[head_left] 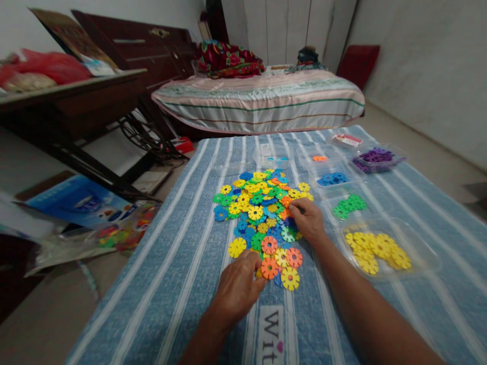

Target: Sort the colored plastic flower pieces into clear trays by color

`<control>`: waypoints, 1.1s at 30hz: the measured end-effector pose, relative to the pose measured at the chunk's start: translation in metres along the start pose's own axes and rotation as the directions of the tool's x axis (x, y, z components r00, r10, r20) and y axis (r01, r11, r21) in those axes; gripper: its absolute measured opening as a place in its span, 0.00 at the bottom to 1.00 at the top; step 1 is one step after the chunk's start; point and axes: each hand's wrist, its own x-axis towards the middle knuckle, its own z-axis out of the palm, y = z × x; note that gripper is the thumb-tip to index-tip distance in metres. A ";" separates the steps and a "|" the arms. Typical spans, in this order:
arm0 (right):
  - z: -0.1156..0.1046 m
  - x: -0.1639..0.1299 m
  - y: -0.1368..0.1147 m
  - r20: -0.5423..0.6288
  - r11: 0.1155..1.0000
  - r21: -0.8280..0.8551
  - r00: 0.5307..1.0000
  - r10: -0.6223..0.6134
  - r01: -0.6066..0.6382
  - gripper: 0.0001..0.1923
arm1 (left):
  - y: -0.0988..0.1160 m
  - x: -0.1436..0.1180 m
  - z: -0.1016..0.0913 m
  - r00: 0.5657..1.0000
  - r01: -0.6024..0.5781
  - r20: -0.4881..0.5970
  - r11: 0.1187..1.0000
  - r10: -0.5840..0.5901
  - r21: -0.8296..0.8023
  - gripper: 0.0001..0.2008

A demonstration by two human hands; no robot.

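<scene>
A heap of notched plastic flower discs (254, 212) in yellow, green, blue and orange lies on the striped cloth. At its right edge my right hand (309, 221) is closed in a pinch, its fingertips on an orange disc (286, 201). My left hand (239, 281) rests at the near end of the heap with fingers curled, beside another orange disc (270, 268). What lies within its grip, if anything, is hidden. Close to it are a loose yellow disc (290, 279) and a yellow pair (237, 247).
On the right, clear trays hold yellow discs (375, 249), green discs (350, 205), blue discs (332, 178), purple discs (375, 158) and an orange piece (320, 158). Beyond the table stands a bed (258, 99). A sewing-machine table (72, 91) is at left.
</scene>
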 end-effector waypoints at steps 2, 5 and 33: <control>0.000 0.000 0.000 0.001 1.000 0.001 1.000 -0.005 0.005 0.09 | 0.000 0.000 0.001 1.000 0.002 -0.023 0.996 -0.004 -0.088 0.05; 0.000 0.000 0.002 0.003 1.000 0.003 1.000 -0.007 0.007 0.09 | -0.003 0.000 0.002 0.999 0.022 -0.022 0.946 -0.031 -0.324 0.07; 0.005 0.008 -0.007 -0.019 1.000 -0.010 1.000 -0.001 0.001 0.10 | 0.033 0.031 -0.013 0.973 0.117 -0.047 0.656 -0.227 -0.746 0.17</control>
